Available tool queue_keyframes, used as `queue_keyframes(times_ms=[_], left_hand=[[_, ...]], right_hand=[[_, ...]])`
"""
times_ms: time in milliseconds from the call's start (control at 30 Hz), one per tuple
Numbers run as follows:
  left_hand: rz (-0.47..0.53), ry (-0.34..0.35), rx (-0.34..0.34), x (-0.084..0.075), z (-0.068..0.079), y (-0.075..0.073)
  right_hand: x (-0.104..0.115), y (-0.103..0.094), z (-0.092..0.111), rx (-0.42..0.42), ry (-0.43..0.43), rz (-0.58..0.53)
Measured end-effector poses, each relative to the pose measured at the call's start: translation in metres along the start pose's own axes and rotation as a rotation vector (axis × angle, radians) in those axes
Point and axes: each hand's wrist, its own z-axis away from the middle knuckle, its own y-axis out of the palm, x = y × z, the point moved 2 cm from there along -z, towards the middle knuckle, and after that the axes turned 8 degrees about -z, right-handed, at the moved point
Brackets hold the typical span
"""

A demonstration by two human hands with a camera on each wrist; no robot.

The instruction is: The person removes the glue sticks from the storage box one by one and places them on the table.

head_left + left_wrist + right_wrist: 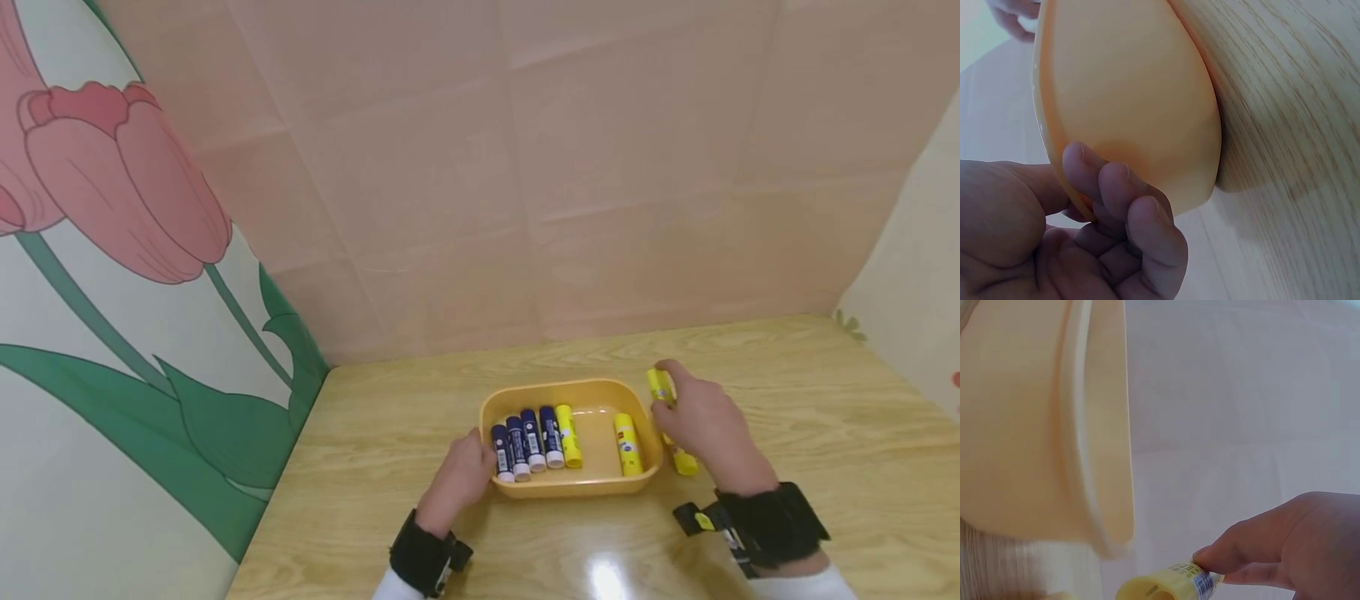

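Tray (597, 442): set upright on the table (397, 467), holding 6 sticks. 4 blue sticks (532, 442) with white ends lie side by side at its left end. 1 yellow stick (568, 436) lies just beside them; 1 further yellow stick (627, 444) lies apart, near the right end.

Left hand (467, 467): grips the tray's rim at the left end, nearly closed; 3 curled fingertips show at the outer wall in the left wrist view.

Right hand (705, 417): just beyond the tray's right end, opened only to a stick's width, pinching 1 yellow stick, the held stick (660, 385), between thumb and fingers. The held stick is tilted, outside the tray. Below that hand, a loose yellow stick (684, 461), partly hidden, lies beside the tray.
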Motion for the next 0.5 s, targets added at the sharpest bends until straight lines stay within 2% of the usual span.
queue_keyframes(times_ms=[167, 500], left_hand=[[0.007, 0.009, -0.004, 0.0, 0.0, 0.0], [0.014, 0.012, -0.001, 0.002, 0.001, -0.001]], right_hand=[[-0.014, -0.006, -0.005, 0.025, 0.029, 0.009], [-0.043, -0.013, -0.013, 0.16, 0.168, -0.003]])
